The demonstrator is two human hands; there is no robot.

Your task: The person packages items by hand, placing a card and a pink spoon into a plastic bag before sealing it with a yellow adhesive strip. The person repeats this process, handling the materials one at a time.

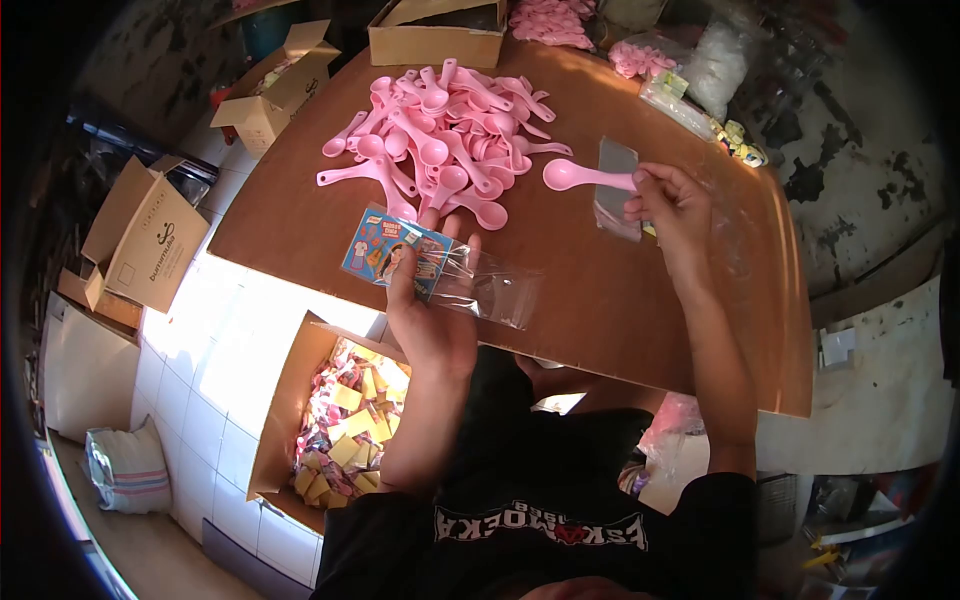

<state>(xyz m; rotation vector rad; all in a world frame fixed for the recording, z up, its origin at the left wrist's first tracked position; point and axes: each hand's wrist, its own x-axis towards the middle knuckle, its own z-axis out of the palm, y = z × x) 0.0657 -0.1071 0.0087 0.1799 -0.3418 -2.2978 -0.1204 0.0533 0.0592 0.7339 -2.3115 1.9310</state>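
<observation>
My left hand (436, 310) grips a clear plastic bag (500, 292) with a blue printed card (385, 245) in one end; the thumb lies over the card. The bag's other end points right, over the table. Between the fingers and thumb of my right hand (672, 205) is a pink measuring spoon (580, 176), held by its handle with the bowl toward the left. Under the spoon and right hand lie flat clear plastic bags (618, 215). A large heap of pink spoons (465, 135) covers the table just beyond my left hand.
The brown table (560, 330) has a curved far side. An open carton (280, 440) full of yellow and pink packets stands below its left edge. More cartons (150, 235) stand at left. Pink items (640, 60) and plastic packs (720, 65) lie along the far right edge.
</observation>
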